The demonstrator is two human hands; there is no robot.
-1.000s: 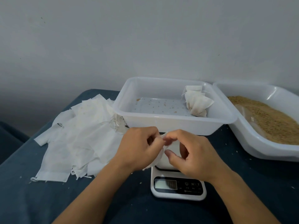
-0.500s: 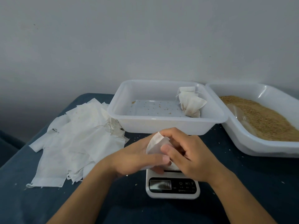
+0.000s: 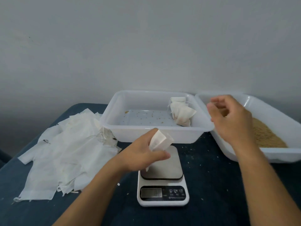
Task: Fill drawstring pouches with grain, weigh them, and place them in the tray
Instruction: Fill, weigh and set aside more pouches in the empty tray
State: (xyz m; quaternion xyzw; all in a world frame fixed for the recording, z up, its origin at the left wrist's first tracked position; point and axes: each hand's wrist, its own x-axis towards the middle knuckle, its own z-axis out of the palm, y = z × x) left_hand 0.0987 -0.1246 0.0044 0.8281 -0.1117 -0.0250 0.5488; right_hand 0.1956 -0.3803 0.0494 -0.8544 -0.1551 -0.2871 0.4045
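Note:
My left hand (image 3: 141,152) grips an empty white pouch (image 3: 158,141) with its mouth held open, just above the steel platform of the white digital scale (image 3: 162,188). My right hand (image 3: 231,118) hovers over the near left part of the grain tray (image 3: 275,111), fingers loosely curled and blurred, holding nothing that I can see. Brown grain (image 3: 267,137) fills that tray. The white tray (image 3: 154,134) behind the scale holds two filled, tied pouches (image 3: 181,113) in its far right corner and scattered grains on its floor.
A heap of flat empty white pouches (image 3: 65,152) lies on the dark blue table (image 3: 211,185) to the left. Loose grains dot the cloth around the scale. A plain grey wall stands right behind the trays.
My right hand let go of the pouch and moved right and up to the grain tray. My left hand keeps the pouch, now opened, above the scale.

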